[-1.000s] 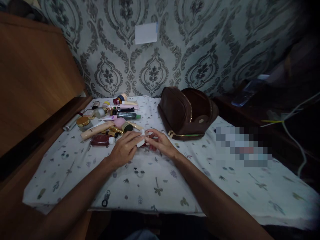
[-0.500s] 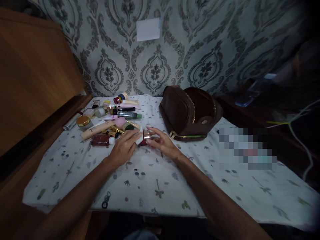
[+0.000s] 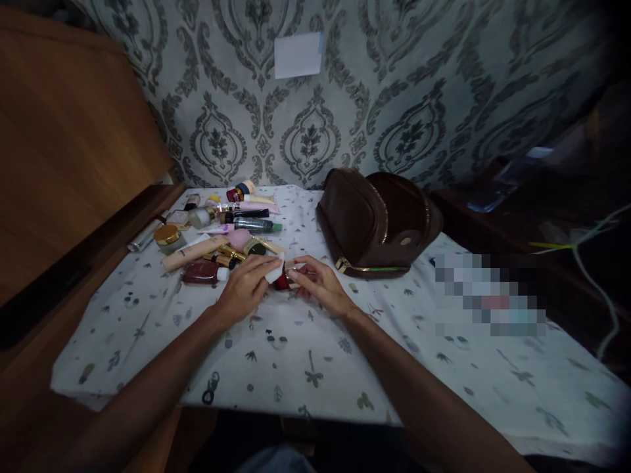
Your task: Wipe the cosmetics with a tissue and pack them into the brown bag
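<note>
My right hand (image 3: 321, 284) is closed around a small red jar (image 3: 282, 281) with a shiny metallic lid, above the cloth near the middle. My left hand (image 3: 246, 285) is closed on a white wipe (image 3: 275, 270), which touches the jar's left side. The fingers partly hide the jar. Just left of my left hand lies a dark red bottle (image 3: 200, 273) with a white cap. Beside it are a beige tube (image 3: 192, 255), a pink sponge (image 3: 239, 238) and a green-capped tube (image 3: 254, 226).
A brown cosmetic bag (image 3: 350, 220) stands unzipped at the back, right of centre. Several cosmetics, among them a gold-lidded jar (image 3: 169, 238), crowd the back left. A wooden cabinet (image 3: 69, 131) borders the left side. A pixelated patch covers something at right. Cables hang farther right.
The jar has turned slightly in my right hand, and its lid shows less. The wipe stays against its left side. The whole view has shifted a little.
</note>
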Demonstrator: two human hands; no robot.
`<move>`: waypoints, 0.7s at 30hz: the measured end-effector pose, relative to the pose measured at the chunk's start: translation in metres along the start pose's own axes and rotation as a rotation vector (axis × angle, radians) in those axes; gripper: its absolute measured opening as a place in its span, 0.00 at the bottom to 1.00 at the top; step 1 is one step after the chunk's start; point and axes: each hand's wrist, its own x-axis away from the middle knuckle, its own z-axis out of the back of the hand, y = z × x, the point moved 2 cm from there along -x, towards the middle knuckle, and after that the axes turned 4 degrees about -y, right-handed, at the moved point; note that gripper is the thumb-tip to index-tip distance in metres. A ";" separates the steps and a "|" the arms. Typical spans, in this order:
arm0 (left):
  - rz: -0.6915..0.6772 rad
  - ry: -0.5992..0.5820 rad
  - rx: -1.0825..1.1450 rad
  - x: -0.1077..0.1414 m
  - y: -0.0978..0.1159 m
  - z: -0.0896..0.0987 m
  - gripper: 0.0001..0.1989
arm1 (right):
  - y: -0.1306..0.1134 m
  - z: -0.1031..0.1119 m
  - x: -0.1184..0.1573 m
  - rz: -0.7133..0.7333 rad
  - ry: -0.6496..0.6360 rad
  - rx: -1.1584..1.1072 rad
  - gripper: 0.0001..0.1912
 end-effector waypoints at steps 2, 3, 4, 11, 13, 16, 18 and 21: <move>0.024 0.005 -0.005 0.000 -0.002 0.000 0.25 | 0.002 -0.002 0.000 -0.005 0.002 -0.014 0.27; 0.018 0.009 -0.009 0.001 -0.002 -0.001 0.25 | 0.002 -0.002 0.000 -0.005 0.005 -0.016 0.26; 0.001 0.012 -0.015 0.001 -0.001 -0.001 0.25 | 0.003 -0.002 0.000 -0.006 0.009 -0.014 0.25; -0.141 -0.005 -0.063 0.001 0.009 -0.001 0.27 | 0.005 0.000 -0.003 0.003 0.032 -0.064 0.21; -0.148 -0.018 -0.070 0.001 0.009 -0.002 0.27 | 0.006 0.002 -0.004 -0.011 0.028 -0.082 0.25; -0.132 -0.014 -0.076 0.001 0.006 -0.004 0.27 | 0.004 0.005 -0.003 -0.015 -0.033 -0.120 0.30; -0.115 0.000 -0.085 0.001 0.005 -0.005 0.27 | 0.004 0.006 -0.003 -0.014 -0.074 -0.141 0.30; -0.112 0.011 -0.106 0.002 0.005 -0.005 0.27 | 0.005 0.007 -0.004 -0.022 -0.068 -0.157 0.31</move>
